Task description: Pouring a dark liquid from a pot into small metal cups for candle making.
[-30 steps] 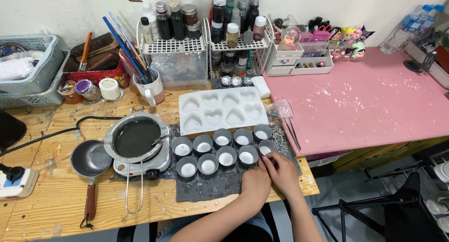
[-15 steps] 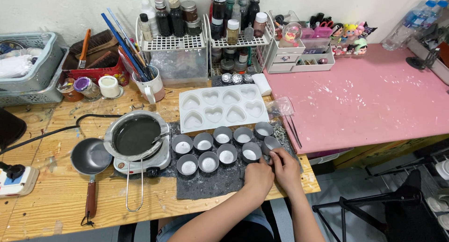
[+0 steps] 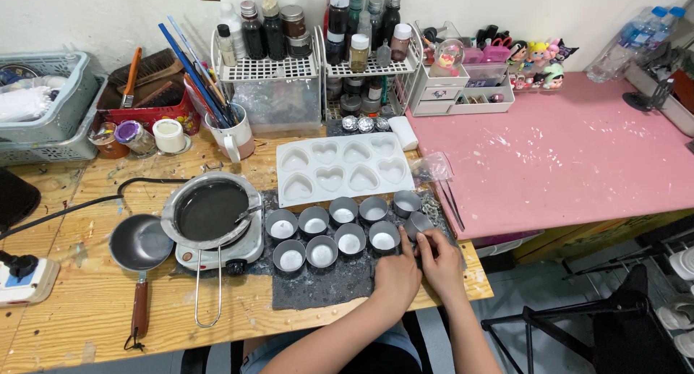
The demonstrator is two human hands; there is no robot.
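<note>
- The left hand (image 3: 396, 275) and the right hand (image 3: 439, 262) lay side by side at the near right corner of the dark mat (image 3: 340, 287) on the wooden tabletop (image 3: 72, 316).
- Both sets of fingers reached to one small round tin (image 3: 418, 225) at the right end of the near row; the right hand's fingers were curled narrow around it, though whether it was truly gripped I could not tell.
- The left hand's fingertips (image 3: 402, 236) touched the gap between that tin and its neighbour (image 3: 384, 237) — its hold could not be made out either.
- Nine or so tins stood in two rows on the mat, most with a pale white fill at the bottom.
- Behind them lay a white mould tray (image 3: 344, 168) with eight heart-shaped hollows.
- To the left, a round metal pot (image 3: 211, 211) of dark liquid sat on a small white hotplate (image 3: 217, 253), and a little dark pan (image 3: 141, 242) with a red-brown handle lay beside it.
- At the back, white wire racks (image 3: 267, 70) carried dark bottles and jars with pale labels — too small to tell apart.
- A white mug (image 3: 233, 134) held long brushes and sticks.
- The pink tabletop (image 3: 564, 157) stretched to the right.
</note>
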